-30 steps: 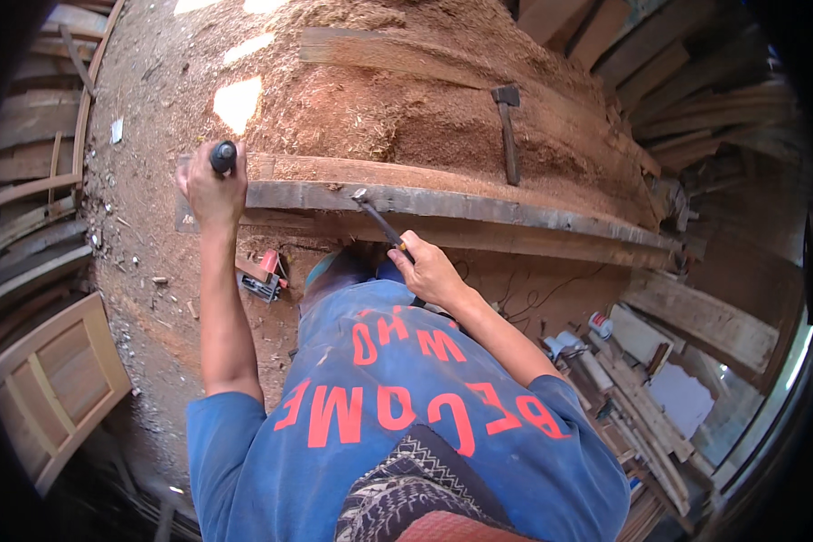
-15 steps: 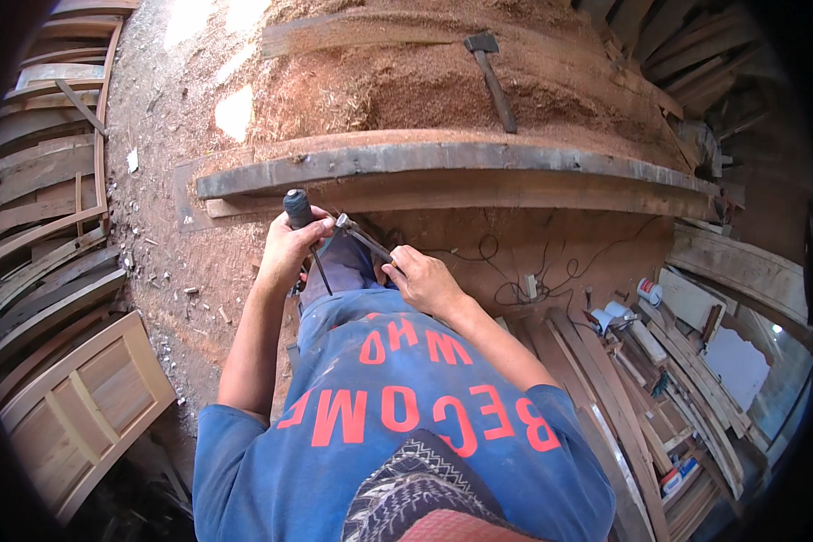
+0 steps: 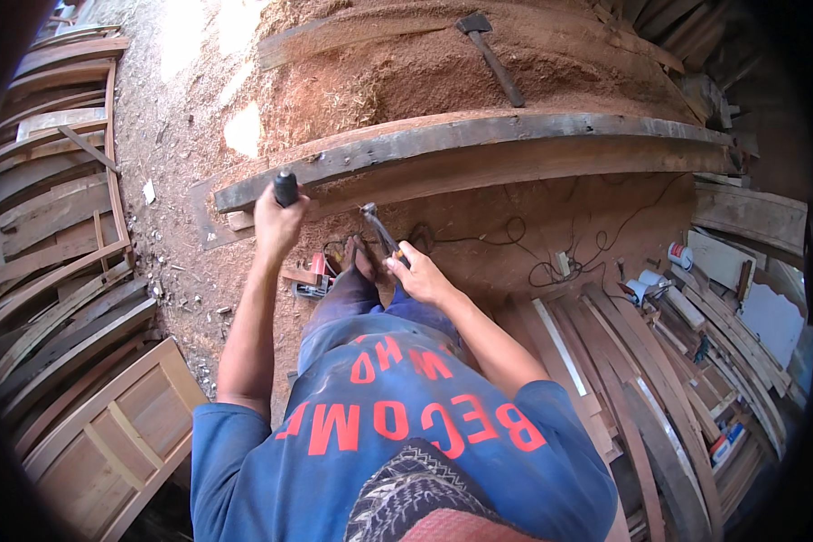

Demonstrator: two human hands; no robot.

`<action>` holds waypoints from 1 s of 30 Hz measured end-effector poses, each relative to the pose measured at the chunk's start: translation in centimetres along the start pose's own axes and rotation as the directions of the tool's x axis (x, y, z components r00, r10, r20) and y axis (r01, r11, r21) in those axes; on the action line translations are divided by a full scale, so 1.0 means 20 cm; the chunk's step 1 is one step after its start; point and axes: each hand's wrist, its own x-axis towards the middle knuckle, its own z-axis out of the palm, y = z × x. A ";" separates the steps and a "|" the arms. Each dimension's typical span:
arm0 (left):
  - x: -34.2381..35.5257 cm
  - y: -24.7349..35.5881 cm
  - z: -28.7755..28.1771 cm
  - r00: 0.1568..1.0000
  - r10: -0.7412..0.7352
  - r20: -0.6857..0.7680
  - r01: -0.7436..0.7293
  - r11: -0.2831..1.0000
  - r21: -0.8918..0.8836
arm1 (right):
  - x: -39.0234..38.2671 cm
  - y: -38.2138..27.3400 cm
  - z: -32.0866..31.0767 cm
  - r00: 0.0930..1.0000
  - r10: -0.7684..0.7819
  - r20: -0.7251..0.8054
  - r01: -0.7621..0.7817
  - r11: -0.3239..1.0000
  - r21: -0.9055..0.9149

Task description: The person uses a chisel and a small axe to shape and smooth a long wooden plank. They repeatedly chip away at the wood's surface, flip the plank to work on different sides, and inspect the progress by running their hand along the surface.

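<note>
In my left hand is a tool with a thick black handle. Its shaft is hidden now, though half a second ago it showed as thin and dark. The hand is near the left end of a long wooden beam, which has a weathered top edge. My right hand grips a hammer by its handle, the metal head pointing up and away from me. The hammer head is on the near side of the beam, over the ground by my feet.
A hatchet lies on sawdust beyond the beam. Close to my feet sits a red and grey tool. Black cables trail over the ground. Stacked boards fill the right side; frames and a panelled door line the left.
My left hand has risen and moved left toward the beam's end with the black-handled tool, away from the hammer. The right hand still holds the hammer. The whole view has shifted slightly.
</note>
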 end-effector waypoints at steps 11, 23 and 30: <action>0.65 -0.23 -0.08 0.823 0.545 -0.161 -0.383 0.741 0.552 | 0.52 0.21 0.49 0.930 0.081 -0.358 -0.006 0.979 0.206; 0.69 -0.27 0.02 0.963 0.230 -0.143 -0.159 0.907 0.390 | 0.51 0.02 0.38 0.931 0.265 -0.250 -0.155 0.909 0.386; 0.88 -0.24 0.02 0.982 0.179 -0.057 -0.140 0.901 0.411 | 0.53 -0.27 0.15 0.939 0.334 -0.083 -0.273 0.868 0.414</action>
